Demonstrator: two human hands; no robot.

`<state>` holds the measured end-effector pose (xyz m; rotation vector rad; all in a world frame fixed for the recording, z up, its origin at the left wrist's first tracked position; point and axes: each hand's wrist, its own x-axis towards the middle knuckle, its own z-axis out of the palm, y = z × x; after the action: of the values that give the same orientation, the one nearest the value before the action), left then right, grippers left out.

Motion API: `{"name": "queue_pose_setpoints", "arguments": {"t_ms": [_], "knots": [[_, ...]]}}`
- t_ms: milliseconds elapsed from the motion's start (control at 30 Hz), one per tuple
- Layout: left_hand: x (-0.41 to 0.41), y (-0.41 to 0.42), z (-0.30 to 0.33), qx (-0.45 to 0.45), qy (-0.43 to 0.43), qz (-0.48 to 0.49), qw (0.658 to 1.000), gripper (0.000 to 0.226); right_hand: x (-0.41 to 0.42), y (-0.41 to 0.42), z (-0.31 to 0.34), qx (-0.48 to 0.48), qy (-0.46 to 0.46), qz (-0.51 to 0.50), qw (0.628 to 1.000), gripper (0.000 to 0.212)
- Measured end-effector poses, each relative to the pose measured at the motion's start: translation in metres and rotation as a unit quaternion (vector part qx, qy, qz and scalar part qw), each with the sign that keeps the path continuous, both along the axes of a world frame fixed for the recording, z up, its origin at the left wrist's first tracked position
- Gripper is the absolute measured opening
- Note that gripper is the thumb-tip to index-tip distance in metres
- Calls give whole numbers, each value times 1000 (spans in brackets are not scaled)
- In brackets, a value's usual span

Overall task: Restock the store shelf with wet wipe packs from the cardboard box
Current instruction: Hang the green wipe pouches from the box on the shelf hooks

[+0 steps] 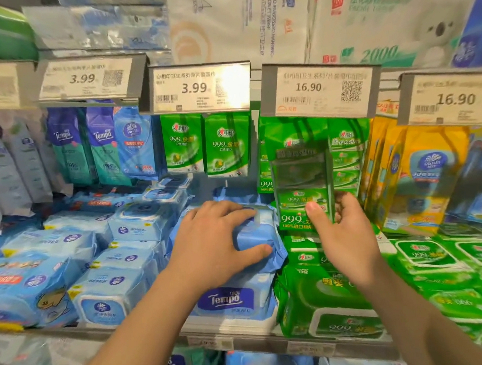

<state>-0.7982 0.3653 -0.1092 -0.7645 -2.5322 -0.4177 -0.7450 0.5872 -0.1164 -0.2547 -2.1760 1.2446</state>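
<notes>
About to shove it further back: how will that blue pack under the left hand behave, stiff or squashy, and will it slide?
The blue pack looks soft: its wrapper crumples where the left hand grips it. Probably it gives rather than holding shape. Its glossy film, lying on the Tempo pack, will likely slide easily.

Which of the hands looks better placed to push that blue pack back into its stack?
Probably the left hand: it already grips the blue pack atop the Tempo stack. The right hand is beside it, fingers at the hanging green multipack.
</notes>
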Motion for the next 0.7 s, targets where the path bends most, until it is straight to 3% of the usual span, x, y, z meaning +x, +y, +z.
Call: {"name": "queue_pose_setpoints", "arguments": {"t_ms": [167,333,533,600,700], "knots": [[-4,0,-2,7,9,-2,1000,74,-34,-1,3,13,5,-29,999,32],[-4,0,-5,10,24,-8,1000,73,-62,-2,9,-58,-26,-35,997,24],[-6,-3,-5,15,18,-22,999,70,-80,-9,19,-11,-144,-34,989,58],[-8,-8,-4,51,9,-26,998,62,-78,-10,21,1,-162,-31,986,62],[-12,-22,-11,203,0,11,979,48,-60,-12,19,24,-141,-37,989,64]]}}
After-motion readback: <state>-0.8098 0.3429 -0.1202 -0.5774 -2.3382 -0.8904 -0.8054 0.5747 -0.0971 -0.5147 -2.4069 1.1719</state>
